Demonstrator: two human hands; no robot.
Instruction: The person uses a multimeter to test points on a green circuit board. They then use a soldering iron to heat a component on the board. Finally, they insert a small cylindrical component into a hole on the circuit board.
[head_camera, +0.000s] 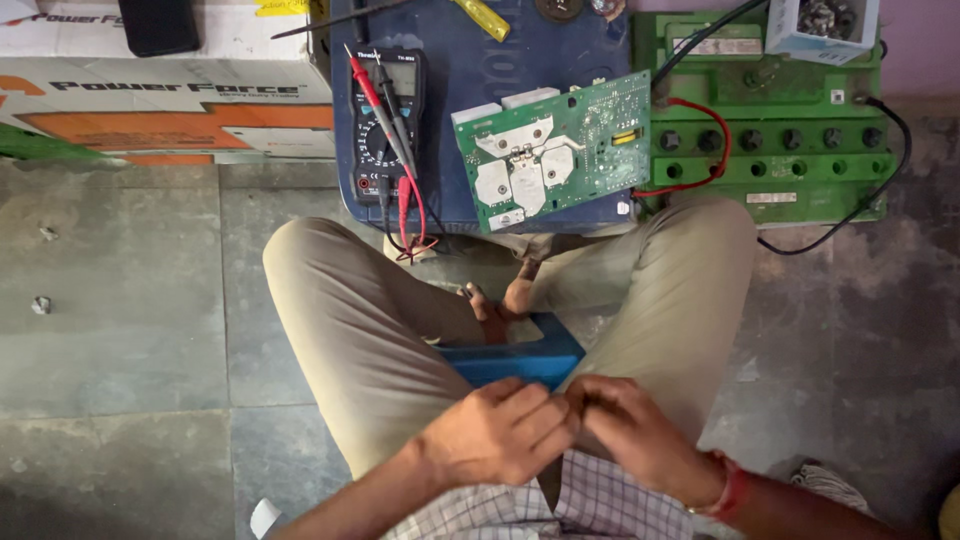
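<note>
My left hand (497, 432) and my right hand (632, 428) meet in front of my lap, fingertips pressed together near the middle; whatever they pinch is too small or hidden to make out. I sit on a blue box (520, 358) with knees spread in tan trousers. Ahead, a green circuit board (553, 150) lies tilted on a dark blue battery case (480, 90). A black multimeter (385, 125) with red and black probes rests left of the board.
A green battery (770, 140) with black caps and red and black wires stands at the right. A white and orange carton (165, 90) lies at the upper left. A small white box (822, 28) sits on the green battery. Grey stone floor surrounds me.
</note>
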